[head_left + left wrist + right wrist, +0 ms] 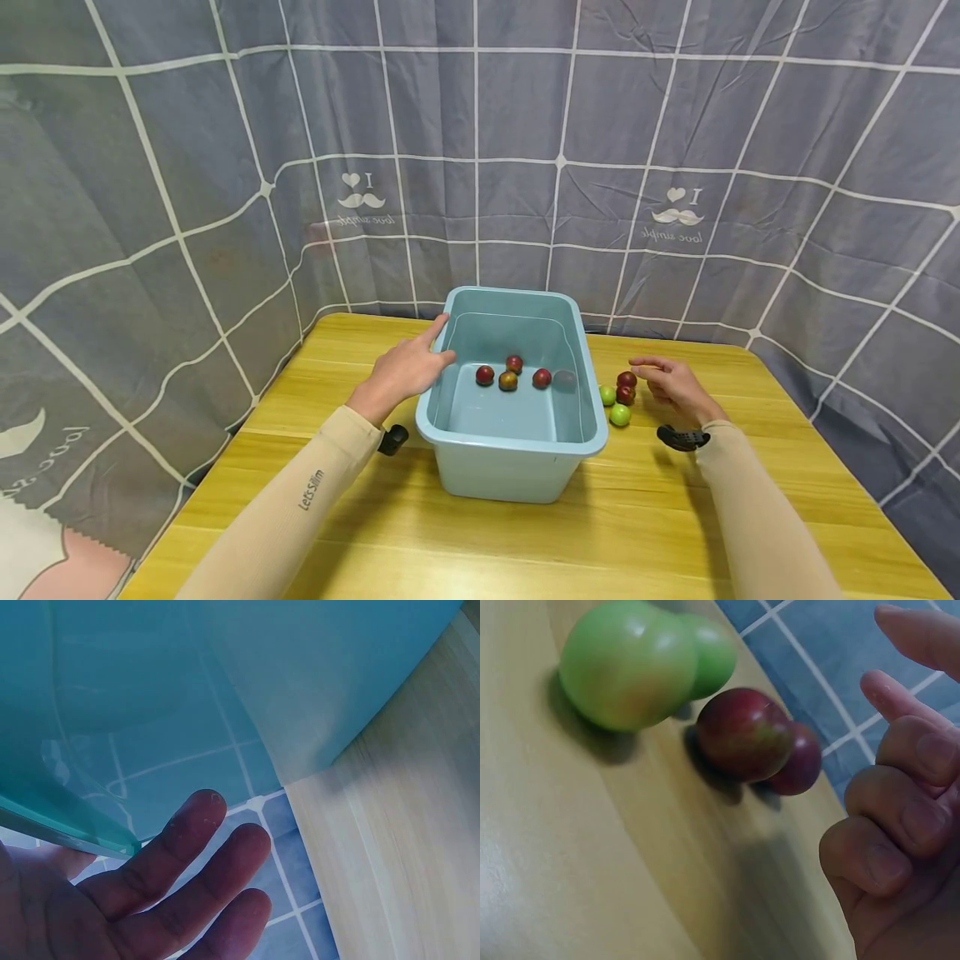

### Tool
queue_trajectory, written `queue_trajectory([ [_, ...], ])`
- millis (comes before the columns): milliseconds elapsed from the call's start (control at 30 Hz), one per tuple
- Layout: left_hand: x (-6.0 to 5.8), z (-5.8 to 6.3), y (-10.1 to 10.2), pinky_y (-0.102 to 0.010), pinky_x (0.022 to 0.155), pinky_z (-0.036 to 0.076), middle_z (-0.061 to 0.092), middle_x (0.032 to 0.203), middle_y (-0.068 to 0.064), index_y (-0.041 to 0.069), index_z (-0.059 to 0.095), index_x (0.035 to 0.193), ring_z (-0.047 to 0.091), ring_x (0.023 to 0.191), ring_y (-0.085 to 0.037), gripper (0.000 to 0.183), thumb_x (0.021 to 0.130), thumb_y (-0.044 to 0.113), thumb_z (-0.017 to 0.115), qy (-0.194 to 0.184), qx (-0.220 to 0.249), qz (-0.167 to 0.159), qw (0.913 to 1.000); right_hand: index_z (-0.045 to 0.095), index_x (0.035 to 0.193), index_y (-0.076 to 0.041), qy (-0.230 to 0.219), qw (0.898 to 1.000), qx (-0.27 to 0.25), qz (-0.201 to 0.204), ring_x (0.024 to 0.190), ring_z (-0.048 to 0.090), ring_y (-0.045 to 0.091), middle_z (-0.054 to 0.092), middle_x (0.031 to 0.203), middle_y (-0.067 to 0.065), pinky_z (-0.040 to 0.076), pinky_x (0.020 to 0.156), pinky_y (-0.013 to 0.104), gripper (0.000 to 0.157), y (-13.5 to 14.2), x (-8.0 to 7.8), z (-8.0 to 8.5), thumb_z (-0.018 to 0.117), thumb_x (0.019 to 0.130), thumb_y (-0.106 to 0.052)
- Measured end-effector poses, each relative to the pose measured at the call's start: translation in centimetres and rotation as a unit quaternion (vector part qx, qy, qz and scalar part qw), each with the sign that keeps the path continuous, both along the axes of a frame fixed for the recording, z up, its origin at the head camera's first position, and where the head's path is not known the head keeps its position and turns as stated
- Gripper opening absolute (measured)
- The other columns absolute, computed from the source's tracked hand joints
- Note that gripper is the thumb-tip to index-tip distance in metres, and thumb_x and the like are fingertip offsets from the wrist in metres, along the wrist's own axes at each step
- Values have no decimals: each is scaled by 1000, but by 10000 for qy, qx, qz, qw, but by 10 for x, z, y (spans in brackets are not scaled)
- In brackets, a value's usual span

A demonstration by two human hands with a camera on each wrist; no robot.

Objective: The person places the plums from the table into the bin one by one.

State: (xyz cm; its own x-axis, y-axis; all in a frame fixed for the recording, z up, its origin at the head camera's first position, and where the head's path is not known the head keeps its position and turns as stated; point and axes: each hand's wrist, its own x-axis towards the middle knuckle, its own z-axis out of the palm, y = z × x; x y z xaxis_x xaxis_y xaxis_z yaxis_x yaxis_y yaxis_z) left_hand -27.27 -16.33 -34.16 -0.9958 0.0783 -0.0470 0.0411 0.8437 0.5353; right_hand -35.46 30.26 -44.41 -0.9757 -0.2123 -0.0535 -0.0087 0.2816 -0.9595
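Note:
A light-blue plastic tub (498, 468) stands on the table with several dark red plums (507, 381) on its floor. My left hand (405, 367) holds its left rim, thumb over the edge; in the left wrist view three fingers (217, 881) extend loosely outside the wall. To the right of the tub, two green plums (619, 415) and two dark red plums (626, 395) lie close together. Beside them hovers my right hand (675, 390), holding nothing. The right wrist view shows its thumb and index finger apart, its other fingers (889, 817) curled.
The tub and the loose fruit stand on a yellow wooden table (480, 550). Grey curtains (517, 200) with white grid lines hang behind the table and along both sides. Each wrist carries a black band (682, 438).

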Motion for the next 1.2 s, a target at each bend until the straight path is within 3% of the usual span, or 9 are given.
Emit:
queue_trajectory([
  [267,1,0,2,-39,65,46,46,156,-11,37,11,163,62,114,-34,75,97,51,43,-6,-8,-5,10000,52,140,-3,-146,9995,152,-251,48,30,9,34,54,-10,31,49,28,55,5,-2,-14,66,98,-35],
  [600,1,-1,3,-37,61,45,51,151,-13,37,11,163,64,108,-33,74,97,51,43,12,-75,7,10000,43,148,0,-529,9976,-82,-442,46,29,9,36,54,-10,27,45,26,68,7,-5,-29,68,96,-36],
  [833,0,0,2,-38,59,45,55,147,-13,37,11,163,64,97,-30,74,97,51,44,39,-92,9,9999,43,149,-1,-472,9979,-8,-450,46,30,8,35,54,-9,27,43,24,66,4,-8,-30,65,98,-36],
  [1200,0,0,1,-38,60,45,53,149,-13,38,11,163,64,101,-31,75,97,51,44,14,-98,-5,10000,54,140,-8,-598,9959,235,-632,44,32,9,35,52,-9,28,43,24,58,3,-14,-33,71,94,-38],
])
